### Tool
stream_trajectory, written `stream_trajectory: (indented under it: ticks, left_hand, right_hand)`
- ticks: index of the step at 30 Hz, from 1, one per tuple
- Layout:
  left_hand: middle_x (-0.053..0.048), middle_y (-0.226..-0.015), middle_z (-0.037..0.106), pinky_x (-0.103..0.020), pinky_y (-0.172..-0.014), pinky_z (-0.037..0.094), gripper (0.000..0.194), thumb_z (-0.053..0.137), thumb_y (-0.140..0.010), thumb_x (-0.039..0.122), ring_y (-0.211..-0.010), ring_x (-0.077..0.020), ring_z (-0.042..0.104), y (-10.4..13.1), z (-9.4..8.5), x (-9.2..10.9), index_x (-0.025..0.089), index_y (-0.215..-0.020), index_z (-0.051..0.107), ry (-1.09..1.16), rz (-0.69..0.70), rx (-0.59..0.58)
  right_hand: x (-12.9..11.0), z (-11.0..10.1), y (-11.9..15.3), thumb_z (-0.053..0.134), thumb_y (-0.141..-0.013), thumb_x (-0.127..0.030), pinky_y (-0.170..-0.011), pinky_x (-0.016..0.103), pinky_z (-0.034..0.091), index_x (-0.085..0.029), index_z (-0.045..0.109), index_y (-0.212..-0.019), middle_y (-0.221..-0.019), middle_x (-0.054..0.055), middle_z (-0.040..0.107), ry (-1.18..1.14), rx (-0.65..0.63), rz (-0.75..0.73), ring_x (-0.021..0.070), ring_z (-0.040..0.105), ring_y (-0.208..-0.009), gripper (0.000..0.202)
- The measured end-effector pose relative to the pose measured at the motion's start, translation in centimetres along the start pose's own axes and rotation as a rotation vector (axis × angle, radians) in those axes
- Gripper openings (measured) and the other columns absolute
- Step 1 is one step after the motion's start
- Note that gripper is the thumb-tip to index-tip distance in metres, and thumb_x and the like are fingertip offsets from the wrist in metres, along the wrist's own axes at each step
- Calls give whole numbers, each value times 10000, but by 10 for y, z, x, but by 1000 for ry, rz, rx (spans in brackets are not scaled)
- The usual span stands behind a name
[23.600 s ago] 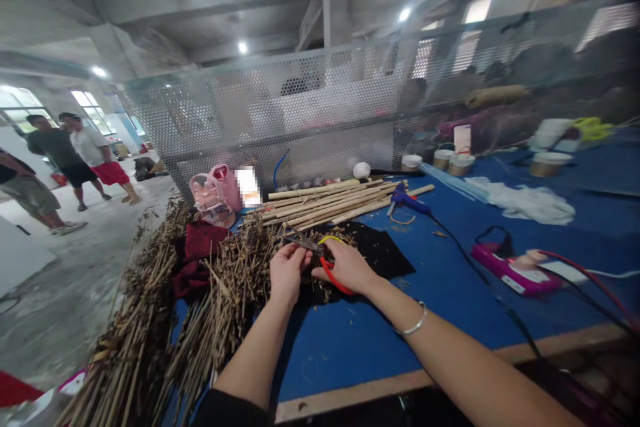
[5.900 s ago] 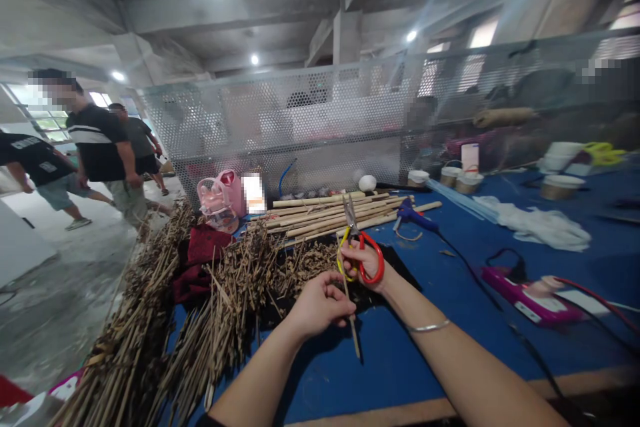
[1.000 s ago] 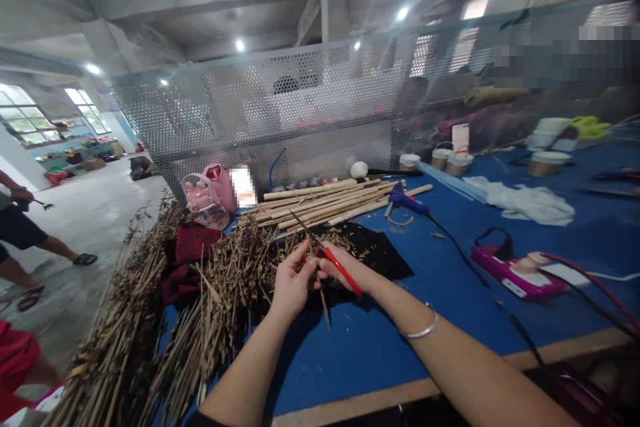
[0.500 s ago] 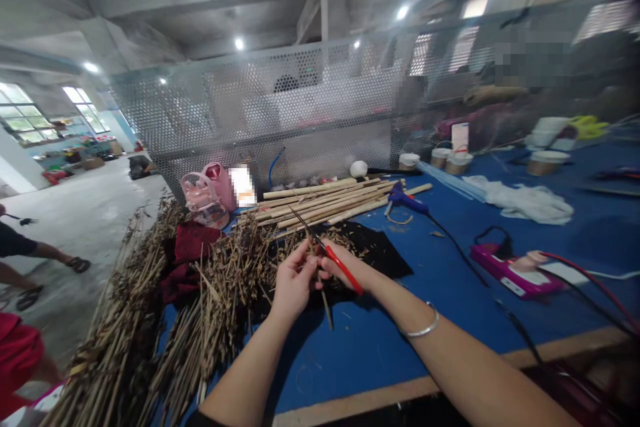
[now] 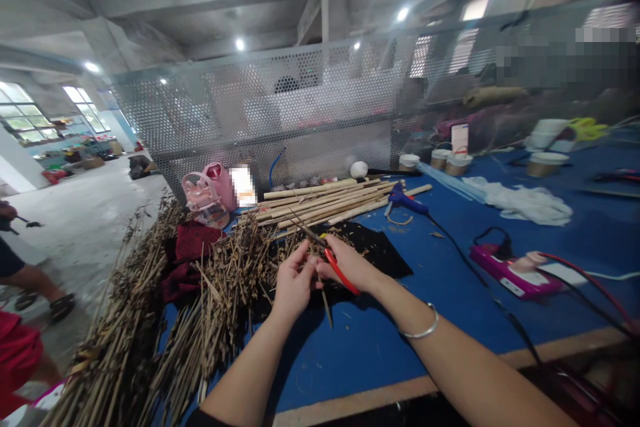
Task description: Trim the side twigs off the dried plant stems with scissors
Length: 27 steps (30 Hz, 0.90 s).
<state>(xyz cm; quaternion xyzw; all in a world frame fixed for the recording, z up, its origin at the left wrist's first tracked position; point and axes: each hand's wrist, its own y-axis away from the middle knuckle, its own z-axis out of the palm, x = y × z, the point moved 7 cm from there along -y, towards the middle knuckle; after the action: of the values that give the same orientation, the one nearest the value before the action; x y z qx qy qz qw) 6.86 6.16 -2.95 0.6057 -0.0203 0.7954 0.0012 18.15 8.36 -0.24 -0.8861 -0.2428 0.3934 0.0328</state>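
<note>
Near the middle of the blue table, my left hand (image 5: 294, 280) is closed around a thin dried stem (image 5: 327, 308), whose lower end points toward the table's front edge. My right hand (image 5: 347, 265) holds red-handled scissors (image 5: 341, 271), with the blades pointing up and to the left, slightly apart. The fingertips of both hands meet at the stem. Under and beyond the hands lies a black cloth (image 5: 385, 250) with dried plant bits on it. Bundles of dried stems (image 5: 220, 293) lie left of my left hand.
Pale sticks (image 5: 320, 203) lie behind the hands. A blue glue gun (image 5: 407, 200), magenta power strip (image 5: 515, 271) and white gloves (image 5: 530, 203) are on the right. Pink bottles (image 5: 213, 193) stand at the back left, before a perforated screen (image 5: 300, 113). People's legs show far left.
My right hand and the scissors have shifted slightly, and the blades are a little further apart. At the far left, a person's legs have moved to the right and nearer.
</note>
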Motion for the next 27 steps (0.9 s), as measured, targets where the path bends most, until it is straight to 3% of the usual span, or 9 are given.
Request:
stream_trajectory:
  ticks: [9, 16, 27]
  left_hand:
    - [20, -679, 519, -194, -422, 474, 613, 638, -683, 320, -519, -73, 520, 0, 1, 3, 194, -1252, 450, 6, 0, -29]
    - [7, -692, 523, -194, -445, 474, 578, 608, -712, 323, -566, -93, 554, -2, 1, 4, 205, -1254, 446, -18, 19, -60]
    - [-3, -719, 552, -172, -422, 439, 546, 609, -708, 331, -527, -63, 484, -6, -2, 1, 174, -1215, 483, 0, 19, -48]
  right_hand:
    - [9, -3, 1, 583, -679, -533, -483, 212, 295, -200, 483, -783, -607, -14, 549, 131, 40, 117, 117, 471, -524, 362]
    - [16, 3, -2, 571, -708, -505, -509, 216, 341, -185, 544, -780, -643, 14, 608, -14, 32, 132, 131, 529, -569, 330]
    - [12, 5, 0, 597, -693, -472, -543, 216, 318, -193, 474, -862, -768, 9, 566, 101, 21, 80, 117, 488, -624, 349]
